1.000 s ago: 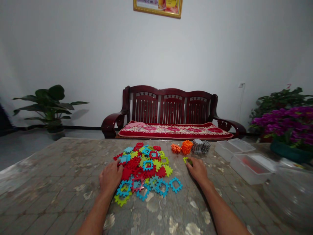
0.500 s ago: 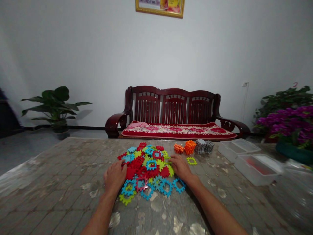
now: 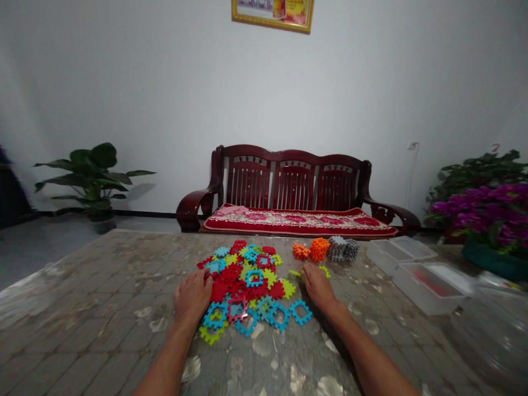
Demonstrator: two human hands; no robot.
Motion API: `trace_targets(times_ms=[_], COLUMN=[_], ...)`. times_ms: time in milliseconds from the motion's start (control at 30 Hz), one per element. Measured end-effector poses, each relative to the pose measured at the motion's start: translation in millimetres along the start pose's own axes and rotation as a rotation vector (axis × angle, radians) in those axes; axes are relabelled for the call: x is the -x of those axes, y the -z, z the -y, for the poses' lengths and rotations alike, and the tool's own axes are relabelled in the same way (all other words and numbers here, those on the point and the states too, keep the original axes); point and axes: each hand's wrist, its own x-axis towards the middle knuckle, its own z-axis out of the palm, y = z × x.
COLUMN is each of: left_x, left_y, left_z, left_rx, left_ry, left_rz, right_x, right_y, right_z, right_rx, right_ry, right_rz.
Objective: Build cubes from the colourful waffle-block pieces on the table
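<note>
A heap of flat plastic interlocking tiles (image 3: pixel 231 273) with toothed edges, in red, blue and lime green, lies on the table. At its left edge rests my left hand (image 3: pixel 192 295), open, with its fingers against the outer tiles and nothing visibly held. To the right of the heap, my right hand (image 3: pixel 318 286) pinches a lime-green tile (image 3: pixel 294 273); the fingers hide part of it. Another lime-green frame tile (image 3: pixel 325 271) lies just behind that hand. Beyond are stacked orange tiles (image 3: pixel 319 249) and stacked grey tiles (image 3: pixel 337 249).
Clear plastic boxes (image 3: pixel 429 289) stand on the right of the table (image 3: pixel 103 308), one with something red inside. Nearer is a clear plastic container (image 3: pixel 495 324). Purple flowers (image 3: pixel 487 212) stand at the far right. A wooden bench (image 3: pixel 295 176) is behind the table.
My right hand has moved right, away from the heap, with a lime-green tile in its fingers. My left hand has stayed at the heap's left edge.
</note>
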Motion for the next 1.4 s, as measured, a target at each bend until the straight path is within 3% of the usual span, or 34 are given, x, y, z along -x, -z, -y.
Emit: trace_targets(times_ms=[233, 367, 600, 700, 900, 1033, 1400], left_x=[0, 0, 1, 1, 0, 0, -1], left_y=[-1, 0, 2, 2, 1, 1, -1], left_z=[1, 0, -1, -1, 0, 0, 2], left_rx=[0.014, 0.01, 0.01, 0.001, 0.005, 0.001, 0.0], left_ry=[0.007, 0.014, 0.007, 0.002, 0.002, 0.002, 0.003], left_rz=[-0.005, -0.005, 0.005, 0.005, 0.002, 0.005, -0.002], right_x=[0, 4, 12, 10, -1, 2, 8], right_y=[-4, -1, 8, 4, -4, 0, 7], right_z=[3, 12, 19, 17, 0, -5, 18], right_rx=[-0.154, -0.243, -0.204, -0.252, -0.48, -0.32, 0.01], right_ry=[-0.121, -0.111, -0.007, -0.048, -0.343, -0.28, -0.267], right_rz=[-0.03, -0.014, 0.126, 0.058, -0.149, -0.186, 0.058])
